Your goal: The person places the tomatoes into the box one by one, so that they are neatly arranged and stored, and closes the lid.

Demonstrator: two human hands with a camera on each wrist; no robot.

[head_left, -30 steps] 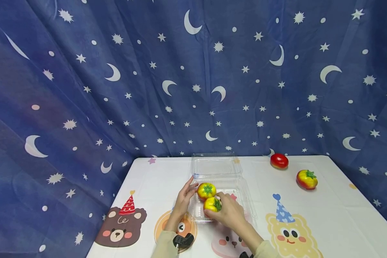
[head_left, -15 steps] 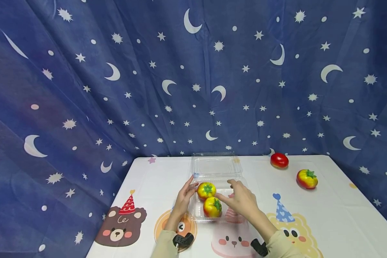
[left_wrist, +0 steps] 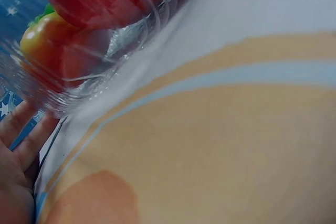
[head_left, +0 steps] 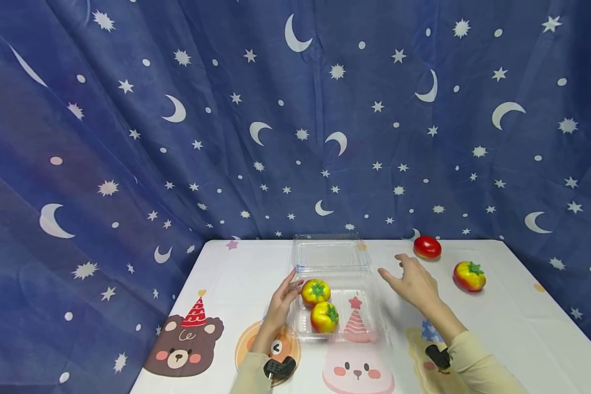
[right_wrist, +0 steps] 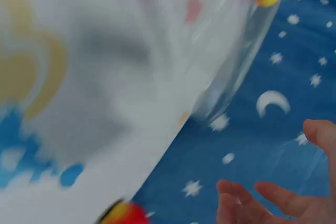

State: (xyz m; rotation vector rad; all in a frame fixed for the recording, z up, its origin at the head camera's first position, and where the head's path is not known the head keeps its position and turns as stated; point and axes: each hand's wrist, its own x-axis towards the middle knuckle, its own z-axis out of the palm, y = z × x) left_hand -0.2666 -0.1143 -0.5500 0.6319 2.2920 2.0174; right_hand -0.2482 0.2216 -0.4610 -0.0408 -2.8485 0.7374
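A clear plastic clamshell box [head_left: 369, 298] stands on the table, its lid [head_left: 327, 254] folded back behind it. Inside, along the left side, lie two red-and-yellow tomato-like fruits, the rear fruit [head_left: 316, 291] and the front fruit [head_left: 324, 317], both with green leafy tops. My left hand [head_left: 277, 307] rests against the box's left side, fingers extended; the left wrist view shows its fingertips [left_wrist: 37, 135] at the clear wall. To the right of the box my right hand [head_left: 416, 283] hovers with fingers spread, holding nothing. Nearest to it are a red oval fruit [head_left: 427, 248] and another red-and-yellow fruit [head_left: 469, 276].
The white tablecloth [head_left: 522, 328] carries printed cartoon figures, among them a brown bear [head_left: 184, 347]. A blue curtain [head_left: 256, 180] with moons and stars hangs right behind the table's back edge.
My right hand has let go of the front fruit inside the box, then moved out to the right toward the two fruits on the table. My left hand has stayed at the box.
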